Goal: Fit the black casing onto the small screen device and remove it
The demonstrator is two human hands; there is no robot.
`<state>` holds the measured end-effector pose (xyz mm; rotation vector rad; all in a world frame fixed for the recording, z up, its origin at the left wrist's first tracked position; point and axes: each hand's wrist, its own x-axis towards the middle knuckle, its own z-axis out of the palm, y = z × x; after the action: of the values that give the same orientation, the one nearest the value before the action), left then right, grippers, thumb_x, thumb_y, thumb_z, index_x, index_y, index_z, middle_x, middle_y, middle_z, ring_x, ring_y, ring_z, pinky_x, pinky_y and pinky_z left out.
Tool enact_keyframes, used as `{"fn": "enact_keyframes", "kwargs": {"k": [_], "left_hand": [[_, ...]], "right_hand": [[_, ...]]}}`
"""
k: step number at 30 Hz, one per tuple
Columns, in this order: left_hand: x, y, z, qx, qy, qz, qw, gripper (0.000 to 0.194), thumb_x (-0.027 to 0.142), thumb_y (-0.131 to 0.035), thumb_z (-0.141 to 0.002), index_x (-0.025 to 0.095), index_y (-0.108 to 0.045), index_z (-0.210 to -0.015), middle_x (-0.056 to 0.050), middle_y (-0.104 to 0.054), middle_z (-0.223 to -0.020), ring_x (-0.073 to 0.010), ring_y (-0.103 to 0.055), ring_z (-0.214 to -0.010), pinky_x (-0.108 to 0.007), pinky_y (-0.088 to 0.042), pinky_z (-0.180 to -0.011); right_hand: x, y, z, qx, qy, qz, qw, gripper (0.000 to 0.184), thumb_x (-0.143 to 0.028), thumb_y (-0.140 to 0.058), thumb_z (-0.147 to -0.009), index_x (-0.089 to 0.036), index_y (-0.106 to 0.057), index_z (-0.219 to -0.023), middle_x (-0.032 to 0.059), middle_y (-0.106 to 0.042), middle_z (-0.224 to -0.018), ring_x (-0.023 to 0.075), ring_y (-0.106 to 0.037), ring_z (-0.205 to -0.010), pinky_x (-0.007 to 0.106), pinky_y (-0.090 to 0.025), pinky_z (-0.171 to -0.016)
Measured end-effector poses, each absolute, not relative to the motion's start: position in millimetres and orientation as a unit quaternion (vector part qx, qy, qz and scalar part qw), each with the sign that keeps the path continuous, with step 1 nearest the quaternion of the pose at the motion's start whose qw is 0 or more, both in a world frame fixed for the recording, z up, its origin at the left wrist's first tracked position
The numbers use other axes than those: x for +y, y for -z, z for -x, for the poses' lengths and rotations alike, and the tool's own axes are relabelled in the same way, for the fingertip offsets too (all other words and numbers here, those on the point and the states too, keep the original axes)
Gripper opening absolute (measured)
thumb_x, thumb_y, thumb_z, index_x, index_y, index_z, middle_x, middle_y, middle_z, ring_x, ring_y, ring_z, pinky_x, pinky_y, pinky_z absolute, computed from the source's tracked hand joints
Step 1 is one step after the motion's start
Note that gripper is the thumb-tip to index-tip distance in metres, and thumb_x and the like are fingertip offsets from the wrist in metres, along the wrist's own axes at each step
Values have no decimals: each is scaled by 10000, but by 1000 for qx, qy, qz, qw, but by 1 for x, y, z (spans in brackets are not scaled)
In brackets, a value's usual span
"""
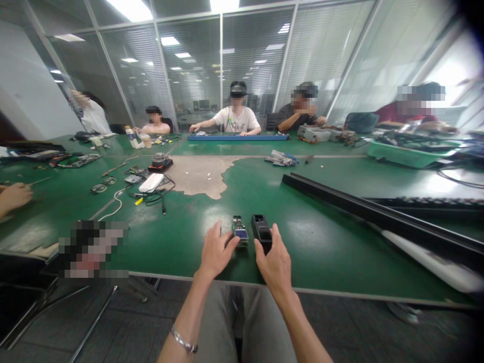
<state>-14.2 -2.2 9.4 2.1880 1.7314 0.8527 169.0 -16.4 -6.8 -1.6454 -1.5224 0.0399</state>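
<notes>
A metal-framed glass partition (pixel 221 65) with slatted blinds (pixel 139 83) spans eleven to one o'clock, a pale wall (pixel 22 75) at ten. A light panel (pixel 130 7) glows at eleven; a green-topped counter (pixel 328 262) fills the centre, dark grey flooring (pixel 161 330) at seven.

The table (pixel 260 189) has a plain green colour, with one beige-grey patch (pixel 204 176) left of its middle. Near the front edge, the circuit board (pixel 237 223) is green and its screen (pixel 241 234) is dark blue; the casing (pixel 260 228) beside it is black. Toward the right edge, the long bar (pixel 340 203) is black and the strip (pixel 416 254) next to it is white. The bar along the far edge (pixel 238 137) is blue, and the basket (pixel 412 156) near the far right corner is light green. Left of the patch, the small box (pixel 151 182) is white.
</notes>
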Motion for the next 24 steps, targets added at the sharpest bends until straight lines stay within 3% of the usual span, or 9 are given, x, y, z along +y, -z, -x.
{"fn": "enact_keyframes", "kwargs": {"k": [7, 13, 24], "left_hand": [[-2, -8, 14, 596, -294, -736, 127, 598, 611, -292, -978, 218, -626, -1282, -113, -344, -1558, -260, -307, -1444, -466, -230, -1187], [3, 1, 15, 611, -329, -700, 166, 659, 596, -262, -989, 167, -396, -1471, -115, -309, -1572, -232, -245, -1469, -437, -198, -1207], [4, 2, 18, 601, -364, -687, 184, 680, 595, -270, -986, 139, -364, -1481, -135, -296, -1575, -231, -248, -1467, -438, -235, -1199]], "right_hand": [[-17, -15, -168, -568, -53, 682, 457, 763, -479, -532, -885, -111, -285, -1506, 192, -593, -1327, 318, -599, -1180, 479, -474, -984], [-18, -55, -150, -590, -59, 639, 490, 779, -482, -551, -884, -146, -253, -1521, 180, -605, -1315, 293, -645, -1091, 446, -507, -925], [-14, -56, -111, -655, -35, 643, 397, 715, -385, -503, -893, -73, -280, -1497, 218, -651, -1211, 324, -667, -1023, 431, -514, -841]]}}
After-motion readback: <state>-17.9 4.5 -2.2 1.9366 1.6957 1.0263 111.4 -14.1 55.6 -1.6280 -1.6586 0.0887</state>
